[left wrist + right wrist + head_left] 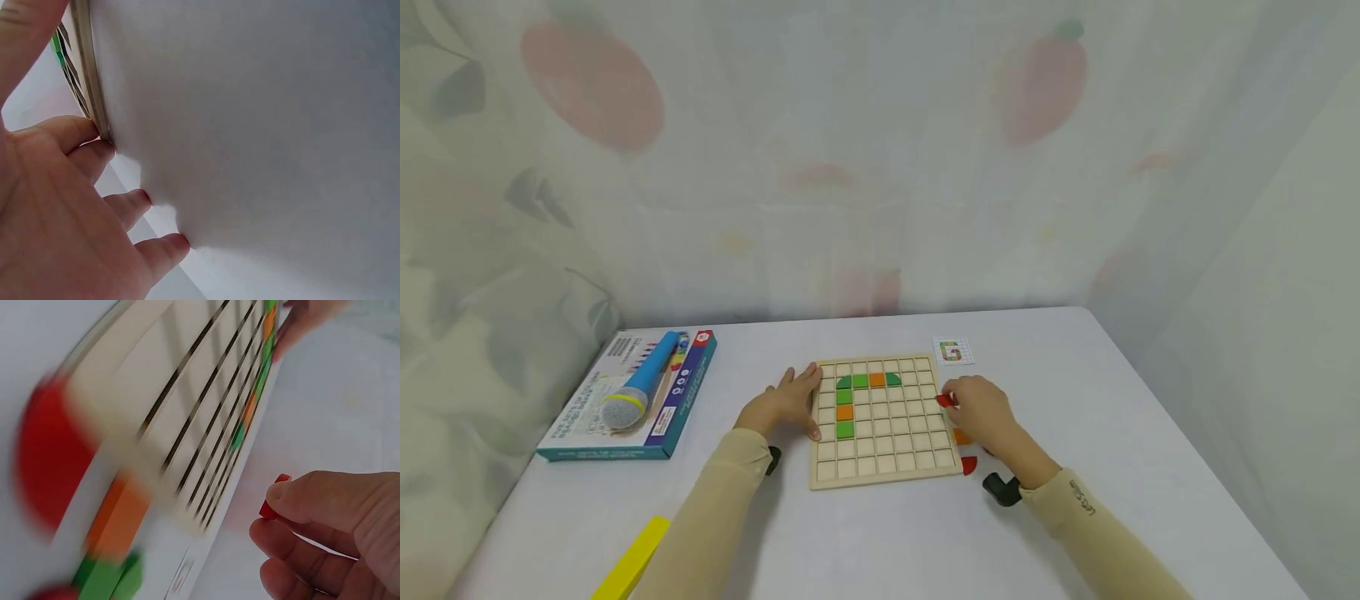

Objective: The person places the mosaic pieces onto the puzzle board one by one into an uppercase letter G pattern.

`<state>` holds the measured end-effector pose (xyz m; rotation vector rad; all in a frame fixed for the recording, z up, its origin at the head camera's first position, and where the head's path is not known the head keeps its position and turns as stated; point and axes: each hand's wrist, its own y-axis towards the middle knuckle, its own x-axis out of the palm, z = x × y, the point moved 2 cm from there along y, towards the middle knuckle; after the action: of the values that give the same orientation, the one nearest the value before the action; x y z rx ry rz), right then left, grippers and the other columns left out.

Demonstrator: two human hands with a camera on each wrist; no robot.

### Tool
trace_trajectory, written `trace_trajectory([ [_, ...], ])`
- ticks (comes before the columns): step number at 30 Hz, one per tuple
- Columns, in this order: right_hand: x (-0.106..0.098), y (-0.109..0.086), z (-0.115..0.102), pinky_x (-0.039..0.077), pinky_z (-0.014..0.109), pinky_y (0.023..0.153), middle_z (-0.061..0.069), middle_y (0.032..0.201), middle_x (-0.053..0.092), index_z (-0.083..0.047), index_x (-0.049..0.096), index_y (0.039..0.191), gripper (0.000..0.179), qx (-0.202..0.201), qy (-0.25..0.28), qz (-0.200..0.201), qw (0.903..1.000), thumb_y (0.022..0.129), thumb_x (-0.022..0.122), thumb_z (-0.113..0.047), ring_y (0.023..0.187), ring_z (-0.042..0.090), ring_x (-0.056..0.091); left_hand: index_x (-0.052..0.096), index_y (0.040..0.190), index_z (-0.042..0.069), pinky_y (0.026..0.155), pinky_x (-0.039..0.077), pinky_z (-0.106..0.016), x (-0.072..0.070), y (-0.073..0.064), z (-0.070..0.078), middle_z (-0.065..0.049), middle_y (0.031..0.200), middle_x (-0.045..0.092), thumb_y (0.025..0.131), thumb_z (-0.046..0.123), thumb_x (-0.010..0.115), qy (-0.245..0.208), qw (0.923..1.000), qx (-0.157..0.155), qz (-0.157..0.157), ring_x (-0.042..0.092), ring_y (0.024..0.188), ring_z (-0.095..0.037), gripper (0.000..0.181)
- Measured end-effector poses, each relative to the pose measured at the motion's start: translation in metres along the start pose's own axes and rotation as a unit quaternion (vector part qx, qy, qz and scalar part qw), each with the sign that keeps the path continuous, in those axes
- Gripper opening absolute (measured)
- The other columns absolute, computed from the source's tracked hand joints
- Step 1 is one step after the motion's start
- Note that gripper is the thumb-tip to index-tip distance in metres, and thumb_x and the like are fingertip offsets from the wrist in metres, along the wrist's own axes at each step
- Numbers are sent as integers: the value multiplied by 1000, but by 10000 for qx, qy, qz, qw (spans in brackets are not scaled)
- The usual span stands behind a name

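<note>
A wooden grid board (887, 467) lies on the white table, with green and orange tiles (845, 412) set in an L along its upper row and left side. My left hand (782, 402), fingers spread, touches the board's left edge. In the left wrist view, the fingertips (179, 240) rest on the table and against the board's side. Just off the board's right edge, my right hand (985, 410) pinches a small red piece (270, 503) between thumb and index finger. A red quarter-round piece (969, 465) and an orange piece (962, 437) lie beside the board, partly under that hand.
A small pattern card (953, 351) lies beyond the board's upper right corner. On the left, a toy microphone (643, 379) rests on a flat box (681, 417). A yellow bar (632, 560) lies by the left forearm. Green pieces (103, 576) show beside the board.
</note>
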<state>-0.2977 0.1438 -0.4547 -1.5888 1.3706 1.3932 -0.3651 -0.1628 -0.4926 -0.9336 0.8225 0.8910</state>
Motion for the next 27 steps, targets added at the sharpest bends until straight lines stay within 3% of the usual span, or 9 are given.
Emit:
trace_trajectory([
  [7,26,14,-68,44,22,55,-3,79,64,-13,71,93,16,-599,-85,-120,9981,78,72,-15,68,11,52,13,149,10,101,7,-70,-2,-3,4,-11,155,3,53,34,87,-41,10000,26,-24,-2,137,-44,124],
  [12,43,14,-102,40,20,52,-6,70,59,-14,70,87,9,-875,-224,-290,9955,80,71,-19,62,10,47,13,149,10,102,7,-69,-3,-4,5,-10,155,4,53,34,86,-32,10000,11,-3,-2,137,-44,123],
  [17,57,11,-119,37,22,48,-8,63,50,-16,66,77,7,-1042,-524,-363,9925,80,70,-20,58,9,44,13,149,10,102,7,-69,-3,-4,6,-10,155,4,54,34,86,10,10000,-4,-65,-2,137,-43,122],
  [27,68,8,-131,36,25,45,-7,58,48,-17,61,66,14,-851,-599,-454,9935,76,71,-15,54,11,44,13,149,10,101,8,-70,-3,-4,3,-10,155,4,54,35,86,38,10000,6,-28,-1,137,-44,122],
])
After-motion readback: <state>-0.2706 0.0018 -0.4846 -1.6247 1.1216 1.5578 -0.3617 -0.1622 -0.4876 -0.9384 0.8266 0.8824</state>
